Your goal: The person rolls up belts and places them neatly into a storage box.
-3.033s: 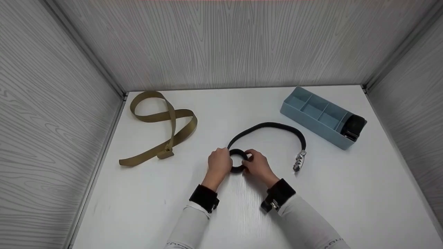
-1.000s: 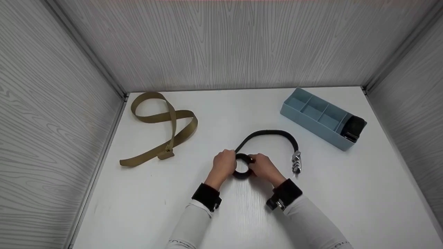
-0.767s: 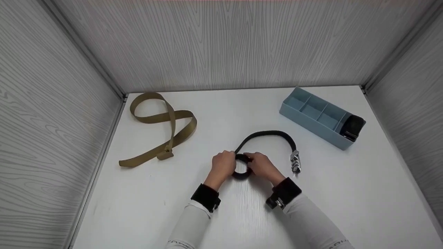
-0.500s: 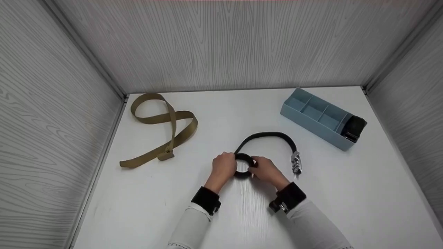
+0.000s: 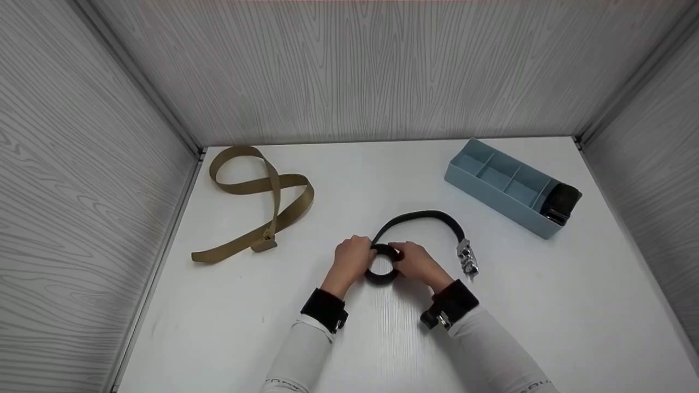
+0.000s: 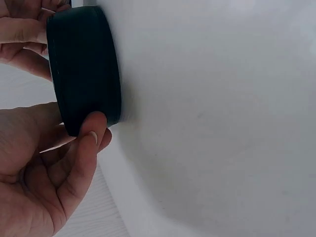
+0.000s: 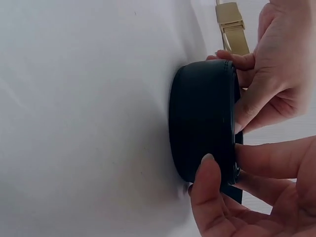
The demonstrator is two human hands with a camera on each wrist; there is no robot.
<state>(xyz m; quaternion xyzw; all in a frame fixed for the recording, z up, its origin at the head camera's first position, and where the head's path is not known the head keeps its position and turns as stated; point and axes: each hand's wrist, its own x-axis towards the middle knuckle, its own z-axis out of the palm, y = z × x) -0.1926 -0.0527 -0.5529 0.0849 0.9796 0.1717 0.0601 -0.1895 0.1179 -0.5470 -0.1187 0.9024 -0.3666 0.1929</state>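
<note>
A black belt (image 5: pixel 382 279) stands on its edge in the middle of the white table, part of it wound into a round coil. Its loose length arcs behind the hands and ends at a silver buckle (image 5: pixel 467 256) on the right. My left hand (image 5: pixel 352 259) pinches the coil's left side, where the loose strap runs off. The right hand (image 5: pixel 418 265) holds the opposite side between thumb and fingers. Seen from the right wrist, the coil (image 7: pixel 202 113) shows stacked layers, with fingers of both hands reaching inside its ring.
A tan webbing belt (image 5: pixel 295 210) lies looped at the left of the table. At the back right stands a blue divided tray (image 5: pixel 491 196), with a rolled black belt (image 5: pixel 562 199) in its right-end compartment. Grey wood-grain walls (image 5: pixel 349 71) enclose the table's back and sides.
Over three seconds the coil and both hands have shifted slightly right and nearer the person. The belt's loose arc has become smaller. The right fingers have changed their hold around the coil.
</note>
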